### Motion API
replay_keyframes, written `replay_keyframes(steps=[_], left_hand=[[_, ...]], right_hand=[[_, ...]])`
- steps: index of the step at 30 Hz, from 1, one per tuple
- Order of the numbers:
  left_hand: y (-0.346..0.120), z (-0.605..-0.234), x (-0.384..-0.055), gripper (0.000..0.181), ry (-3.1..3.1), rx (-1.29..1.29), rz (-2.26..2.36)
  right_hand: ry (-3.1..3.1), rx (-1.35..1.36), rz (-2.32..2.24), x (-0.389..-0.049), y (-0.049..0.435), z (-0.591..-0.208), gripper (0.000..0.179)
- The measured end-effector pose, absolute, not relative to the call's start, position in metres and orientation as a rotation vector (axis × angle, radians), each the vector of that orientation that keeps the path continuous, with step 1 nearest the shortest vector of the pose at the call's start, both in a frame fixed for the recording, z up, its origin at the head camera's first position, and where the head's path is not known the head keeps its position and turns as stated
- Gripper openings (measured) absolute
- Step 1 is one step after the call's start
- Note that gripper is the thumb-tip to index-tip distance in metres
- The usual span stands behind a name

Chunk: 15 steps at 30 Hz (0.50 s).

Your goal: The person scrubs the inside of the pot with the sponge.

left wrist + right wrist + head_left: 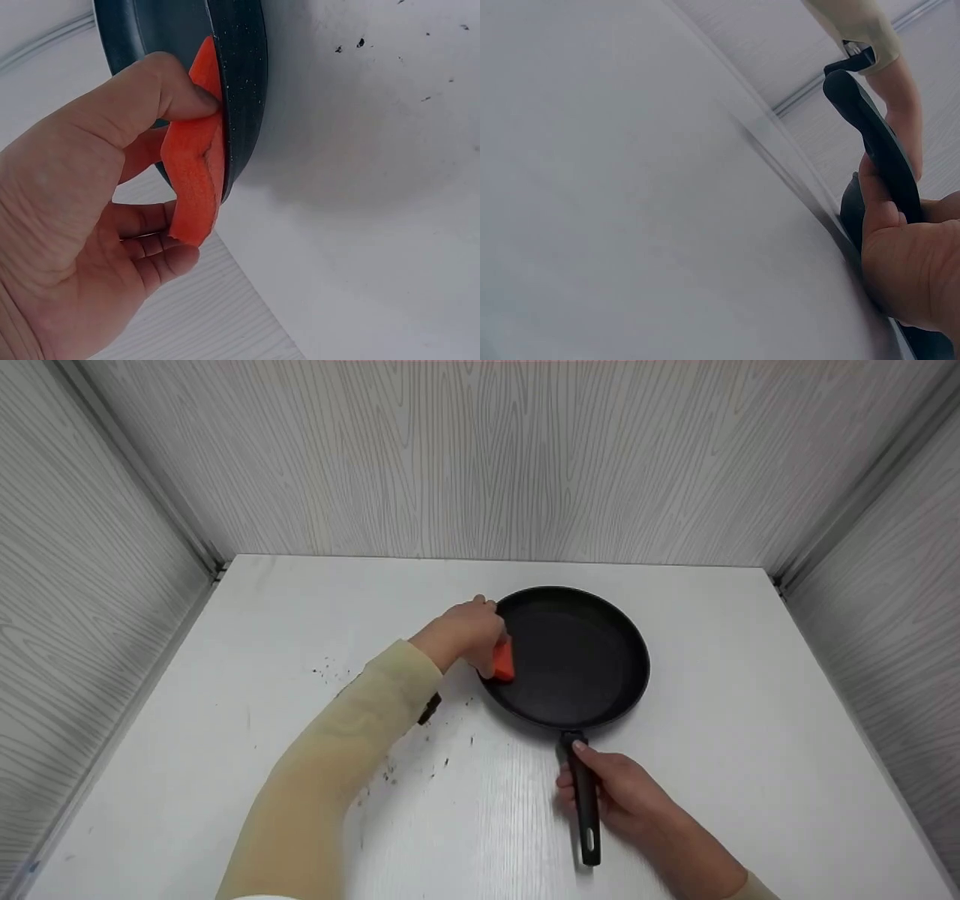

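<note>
A black frying pan (pixel 574 656) lies on the white table, its handle (pixel 588 817) pointing toward me. My left hand (pixel 472 631) is at the pan's left rim and pinches an orange sponge (pixel 504 661). In the left wrist view the sponge (pixel 196 172) is bent and pressed against the pan's side (pixel 244 90), with the thumb on one face and the fingers behind it. My right hand (pixel 634 795) grips the handle near the pan, thumb on top. In the right wrist view its fingers (pixel 877 199) wrap the handle (pixel 885 146) from below.
Dark crumbs (pixel 388 772) are scattered on the white table (pixel 750 720) left of the pan and near the left forearm. A black strap piece (pixel 430 709) shows under the left sleeve. Pale wood-grain panels (pixel 480 465) stand behind and at both sides.
</note>
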<state>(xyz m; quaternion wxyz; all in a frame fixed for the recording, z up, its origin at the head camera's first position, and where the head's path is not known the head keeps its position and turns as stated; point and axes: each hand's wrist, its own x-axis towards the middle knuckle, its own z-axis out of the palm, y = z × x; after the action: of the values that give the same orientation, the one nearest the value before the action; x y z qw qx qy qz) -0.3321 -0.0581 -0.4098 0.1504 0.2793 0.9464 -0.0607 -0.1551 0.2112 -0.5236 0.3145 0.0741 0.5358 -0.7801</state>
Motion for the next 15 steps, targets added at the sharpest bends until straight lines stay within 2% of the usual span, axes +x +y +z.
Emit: replay_keyframes(steps=[15], left_hand=[[-0.055, -0.402, -0.321, 0.028, 2.643, 0.762, -0.154]], right_hand=[[1.428, 0.154, -2.043, -0.155, 0.212, -0.525, 0.037]])
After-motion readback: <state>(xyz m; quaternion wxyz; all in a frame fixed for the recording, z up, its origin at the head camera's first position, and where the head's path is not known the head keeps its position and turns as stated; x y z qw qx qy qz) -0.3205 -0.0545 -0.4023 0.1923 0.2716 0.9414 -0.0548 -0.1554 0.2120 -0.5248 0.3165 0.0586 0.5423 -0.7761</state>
